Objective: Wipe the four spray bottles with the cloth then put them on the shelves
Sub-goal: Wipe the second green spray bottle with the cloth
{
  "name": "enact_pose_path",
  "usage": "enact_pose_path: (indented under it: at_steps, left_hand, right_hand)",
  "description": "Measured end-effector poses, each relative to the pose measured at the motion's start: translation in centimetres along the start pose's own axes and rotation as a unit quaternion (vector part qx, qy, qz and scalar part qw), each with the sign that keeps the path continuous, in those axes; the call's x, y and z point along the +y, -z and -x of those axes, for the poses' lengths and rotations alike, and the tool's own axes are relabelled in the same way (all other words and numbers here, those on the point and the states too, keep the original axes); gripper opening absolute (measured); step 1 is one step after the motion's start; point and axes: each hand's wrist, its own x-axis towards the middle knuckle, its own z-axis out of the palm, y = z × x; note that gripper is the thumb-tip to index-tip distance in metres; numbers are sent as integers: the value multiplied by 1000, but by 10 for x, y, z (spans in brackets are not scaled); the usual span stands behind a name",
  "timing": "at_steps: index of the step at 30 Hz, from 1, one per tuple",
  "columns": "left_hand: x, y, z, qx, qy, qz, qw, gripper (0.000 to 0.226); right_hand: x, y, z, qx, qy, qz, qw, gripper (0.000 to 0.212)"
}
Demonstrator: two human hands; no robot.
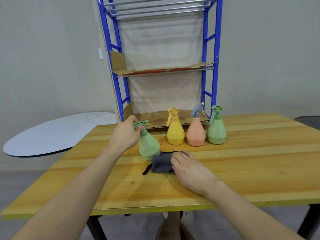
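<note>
My left hand (127, 134) grips the spray head of a green spray bottle (149, 146) that stands tilted on the wooden table (242, 170). My right hand (188, 168) holds a grey cloth (161, 163) against the bottle's lower side. Three more bottles stand in a row at the table's far edge: a yellow bottle (175, 129), a pink bottle with a grey-blue head (196, 129) and a second green bottle (216, 128). Behind them rises the blue shelf rack (215, 54) with cardboard-lined shelves.
A round white tabletop (52, 134) lies to the left, lower than the wooden table. The middle shelf (164, 70) and the lower shelf (155, 118) carry cardboard sheets. A grey wall stands behind the rack.
</note>
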Motion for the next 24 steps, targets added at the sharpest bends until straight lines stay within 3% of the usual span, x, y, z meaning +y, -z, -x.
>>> enact_pose_path:
  at_steps: [3, 6, 9, 13, 18, 21, 24]
  left_hand:
    - [-7, 11, 1, -15, 3, -14, 1000, 14]
    - [-11, 14, 2, -35, -10, -11, 999, 11]
    - [-5, 13, 5, -42, -33, -9, 999, 15]
    - [1, 12, 11, -50, -55, 37, 997, 10]
    - [-2, 11, 32, -84, -54, 156, 983, 10]
    - [-3, 6, 46, -98, -57, 232, 966, 11]
    - [-7, -2, 56, -104, -54, 280, 953, 11]
  right_hand:
    - [8, 2, -2, 37, -50, -6, 998, 15]
    - [12, 17, -2, 105, -133, -87, 982, 12]
    - [9, 38, -8, 125, -190, -156, 961, 18]
    - [15, 57, -16, 185, -166, -210, 945, 22]
    - [19, 93, -35, 291, -111, -173, 934, 21]
    - [18, 114, -51, 260, -90, -212, 938, 29]
    - [22, 127, -61, 215, -81, -291, 929, 54]
